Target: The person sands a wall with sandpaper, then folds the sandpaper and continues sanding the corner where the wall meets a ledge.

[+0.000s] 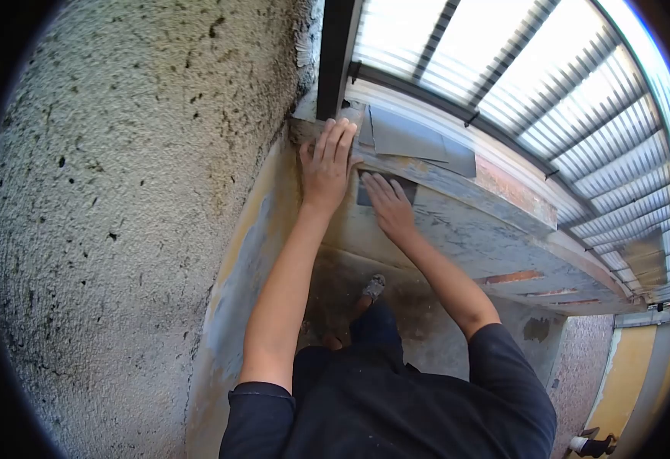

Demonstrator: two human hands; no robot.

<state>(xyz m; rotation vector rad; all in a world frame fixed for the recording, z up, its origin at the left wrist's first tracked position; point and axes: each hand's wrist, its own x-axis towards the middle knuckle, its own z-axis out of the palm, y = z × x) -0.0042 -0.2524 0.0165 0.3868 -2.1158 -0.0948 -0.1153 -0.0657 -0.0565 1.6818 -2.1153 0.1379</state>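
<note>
My left hand [326, 167] rests with its fingers stretched out on the top corner of the low wall [457, 222], beside the dark upright post [336, 61]. It holds nothing that I can see. Lower and to its right, my right hand [387, 200] lies flat on a dark grey sheet [407, 188], pressing it against the wall's inner face. The sheet sticks out on both sides of the fingers. On the ledge above lie grey sheets [407, 138], one overlapping another.
A rough, spotted wall [120, 214] rises at the left. Metal bars with corrugated panels [503, 69] stand beyond the ledge. My foot [374, 286] is on the floor below. At the lower right is a yellow panel [625, 375] with a dark and white fitting [591, 445].
</note>
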